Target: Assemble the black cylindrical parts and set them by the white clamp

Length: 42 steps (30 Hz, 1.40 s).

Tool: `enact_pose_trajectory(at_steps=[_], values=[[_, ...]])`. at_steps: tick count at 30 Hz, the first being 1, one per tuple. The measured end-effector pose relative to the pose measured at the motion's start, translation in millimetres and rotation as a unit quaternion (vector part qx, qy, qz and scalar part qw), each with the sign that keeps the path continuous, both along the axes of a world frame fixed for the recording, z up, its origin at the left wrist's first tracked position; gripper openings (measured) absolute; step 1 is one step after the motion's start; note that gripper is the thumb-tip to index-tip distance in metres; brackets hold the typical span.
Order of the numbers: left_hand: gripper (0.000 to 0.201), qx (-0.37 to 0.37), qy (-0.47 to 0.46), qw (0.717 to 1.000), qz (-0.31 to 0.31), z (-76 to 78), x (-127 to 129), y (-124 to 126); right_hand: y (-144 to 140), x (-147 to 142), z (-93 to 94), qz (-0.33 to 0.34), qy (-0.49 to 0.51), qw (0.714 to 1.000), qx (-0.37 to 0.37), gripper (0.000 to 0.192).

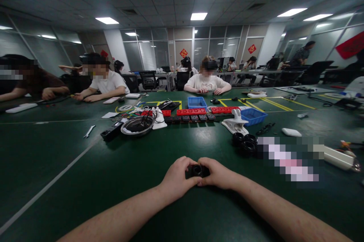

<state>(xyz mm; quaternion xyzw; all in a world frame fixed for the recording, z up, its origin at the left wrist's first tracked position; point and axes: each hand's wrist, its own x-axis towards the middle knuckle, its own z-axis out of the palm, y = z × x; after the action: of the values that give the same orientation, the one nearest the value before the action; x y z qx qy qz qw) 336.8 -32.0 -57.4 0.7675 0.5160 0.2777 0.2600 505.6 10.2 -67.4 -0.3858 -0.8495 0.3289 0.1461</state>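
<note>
A small black part with a round, ring-shaped opening on top [196,170] is near the front middle of the green table. My left hand [176,178] grips it from the left, thumb and fingers curled around its side. From the right, my right hand [218,173] closes on the same part, and the thumbs of both hands almost meet at its near edge. The fingers cover much of its sides, so its full shape is hidden. To the right, beyond my right hand, lies a cluster of several black ring-shaped parts [248,146].
Ahead are a round metal tray [125,131] with dark cables, red power strips [191,112], blue bins [197,99] and a white clip stand [238,125]. A wrench [89,131] lies left. At right is a white cylinder [338,158]. Co-workers sit across the table.
</note>
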Motion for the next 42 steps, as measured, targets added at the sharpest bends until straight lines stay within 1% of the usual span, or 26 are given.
enact_pose_trajectory(at_steps=[2,4,6,9,13,16,18,19,22,25,27,30,37,42], values=[[0.026,0.006,0.003,1.000,0.008,-2.6,0,1,-2,-2,-2.4,-0.025,-0.013,1.000,0.015,0.030],[0.026,0.011,0.005,1.000,0.017,-4.4,0,1,-5,-6,-4.6,-0.050,-0.034,0.997,0.046,0.031],[0.025,0.017,0.007,1.000,0.024,-5.6,1,2,-8,-10,-5.9,-0.078,-0.061,0.991,0.094,0.030],[0.024,0.029,0.005,0.999,0.034,-6.6,2,3,-13,-16,-5.4,-0.111,-0.112,0.973,0.167,0.026],[0.023,0.035,0.004,0.999,0.042,-7.7,3,3,-18,-19,-3.8,-0.121,-0.164,0.955,0.217,0.026],[0.025,0.031,0.007,0.999,0.043,-7.7,3,4,-19,-17,-2.9,-0.124,-0.155,0.951,0.236,0.032],[0.026,0.028,0.007,0.999,0.034,-6.7,1,4,-17,-14,-1.4,-0.104,-0.110,0.962,0.225,0.039],[0.026,0.025,0.005,0.999,0.025,-6.0,0,5,-16,-12,-0.3,-0.082,-0.076,0.972,0.207,0.043],[0.027,0.007,-0.003,1.000,-0.018,-3.3,-4,9,-10,-5,3.7,0.009,0.016,0.994,0.109,0.053],[0.027,-0.012,-0.013,0.998,-0.055,-1.4,-7,12,-1,3,7.2,0.073,0.048,0.996,0.001,0.046],[0.027,-0.017,-0.015,0.997,-0.067,-1.1,-9,14,3,6,8.5,0.096,0.049,0.993,-0.037,0.038],[0.028,-0.017,-0.011,0.998,-0.067,-1.4,-9,14,7,8,8.8,0.109,0.034,0.993,-0.033,0.029],[0.027,-0.013,-0.011,0.998,-0.059,-3.5,-8,14,10,8,7.1,0.137,0.032,0.990,-0.022,0.028],[0.028,-0.014,-0.011,0.998,-0.059,-3.4,-8,14,10,9,6.1,0.134,0.035,0.990,-0.017,0.022]])
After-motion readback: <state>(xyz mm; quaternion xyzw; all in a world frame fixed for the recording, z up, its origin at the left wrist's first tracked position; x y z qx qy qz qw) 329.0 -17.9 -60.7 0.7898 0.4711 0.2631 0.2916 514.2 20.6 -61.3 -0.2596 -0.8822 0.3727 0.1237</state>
